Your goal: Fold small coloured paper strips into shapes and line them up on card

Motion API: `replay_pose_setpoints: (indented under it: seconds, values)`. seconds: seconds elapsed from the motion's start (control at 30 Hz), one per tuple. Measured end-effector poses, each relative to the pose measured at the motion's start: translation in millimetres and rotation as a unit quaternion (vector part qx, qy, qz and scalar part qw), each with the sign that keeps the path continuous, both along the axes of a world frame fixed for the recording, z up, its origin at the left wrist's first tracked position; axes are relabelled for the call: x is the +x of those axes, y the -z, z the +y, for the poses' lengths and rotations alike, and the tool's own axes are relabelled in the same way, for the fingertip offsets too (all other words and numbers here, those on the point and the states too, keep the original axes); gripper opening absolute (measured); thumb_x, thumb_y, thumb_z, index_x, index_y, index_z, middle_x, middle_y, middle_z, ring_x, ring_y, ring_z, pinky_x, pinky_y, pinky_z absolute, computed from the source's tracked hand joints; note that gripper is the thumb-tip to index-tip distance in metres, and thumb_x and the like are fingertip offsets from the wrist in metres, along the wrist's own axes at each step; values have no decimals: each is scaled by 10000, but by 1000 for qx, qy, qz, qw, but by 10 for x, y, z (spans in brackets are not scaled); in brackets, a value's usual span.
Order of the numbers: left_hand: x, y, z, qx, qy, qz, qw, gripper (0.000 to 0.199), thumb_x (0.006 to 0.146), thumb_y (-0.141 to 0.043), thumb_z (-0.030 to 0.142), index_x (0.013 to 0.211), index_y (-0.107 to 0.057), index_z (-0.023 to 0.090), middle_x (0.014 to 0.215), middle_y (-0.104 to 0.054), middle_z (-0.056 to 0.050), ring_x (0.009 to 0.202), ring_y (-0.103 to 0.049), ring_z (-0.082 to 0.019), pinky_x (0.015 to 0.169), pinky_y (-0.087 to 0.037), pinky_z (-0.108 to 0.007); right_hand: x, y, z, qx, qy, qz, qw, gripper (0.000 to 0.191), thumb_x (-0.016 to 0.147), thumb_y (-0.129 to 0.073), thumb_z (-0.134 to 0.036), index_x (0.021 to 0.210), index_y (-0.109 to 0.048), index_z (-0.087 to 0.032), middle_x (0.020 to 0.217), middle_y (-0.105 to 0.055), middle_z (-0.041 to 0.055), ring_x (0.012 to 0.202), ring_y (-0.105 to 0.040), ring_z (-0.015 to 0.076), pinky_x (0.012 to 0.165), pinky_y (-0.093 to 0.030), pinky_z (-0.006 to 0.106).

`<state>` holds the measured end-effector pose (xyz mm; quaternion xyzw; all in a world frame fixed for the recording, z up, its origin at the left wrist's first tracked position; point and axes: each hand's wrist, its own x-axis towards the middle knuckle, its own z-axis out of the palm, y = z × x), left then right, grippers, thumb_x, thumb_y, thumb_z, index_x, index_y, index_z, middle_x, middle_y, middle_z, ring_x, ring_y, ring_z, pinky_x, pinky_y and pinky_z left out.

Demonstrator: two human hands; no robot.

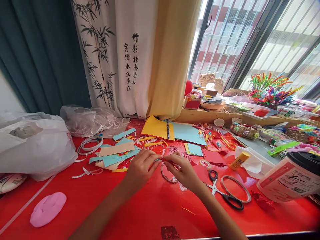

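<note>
Fingertips meeting now, left hand (145,165) and right hand (182,167) both pinched nearly closed on a small piece (158,160), too tiny to identify. A light, even pinch with steady wrists should serve best. Just below the right fingers, a tape roll (166,177); farther right, open scissors (220,192) on the counter (145,213); beyond the left fingers, paper strips (116,149).

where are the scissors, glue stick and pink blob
scissors (214,189): head view, where the blades cross
glue stick (239,161): head view, middle of barrel
pink blob (48,209): head view, middle of top
</note>
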<state>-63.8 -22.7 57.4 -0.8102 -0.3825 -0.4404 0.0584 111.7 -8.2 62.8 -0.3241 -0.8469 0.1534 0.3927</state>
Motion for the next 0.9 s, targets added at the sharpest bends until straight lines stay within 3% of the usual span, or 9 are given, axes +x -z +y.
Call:
replay_pose_setpoints:
  seconds: [0.47, 0.73, 0.9]
  values:
    - [6, -40, -26, -58, 30, -60, 996, 145, 841, -463, 164, 893, -596, 190, 805, -587, -20, 775, -538, -123, 799, -418, -274, 5, 15, -3, 34, -4, -14, 999, 173, 866, -425, -181, 908, -592, -180, 706, -618, 25, 646, -487, 133, 687, -374, 305]
    - [7, -124, -54, -173, 31, -114, 978, 153, 852, -442, 236, 821, -585, 190, 825, -573, -30, 781, -529, -131, 692, -418, -234, 18, -7, -19, -27, -20, 26, 999, 162, 861, -444, -214, 898, -600, -189, 723, -619, 24, 682, -463, 142, 673, -371, 299]
    - [-10, -120, -41, -193, 16, -141, 971, 155, 851, -432, 254, 819, -574, 201, 832, -564, -22, 772, -514, -130, 688, -408, -234, 27, -45, -17, -88, -30, 49, 994, 170, 867, -440, -251, 867, -598, -190, 713, -601, 19, 667, -443, 136, 642, -365, 279]
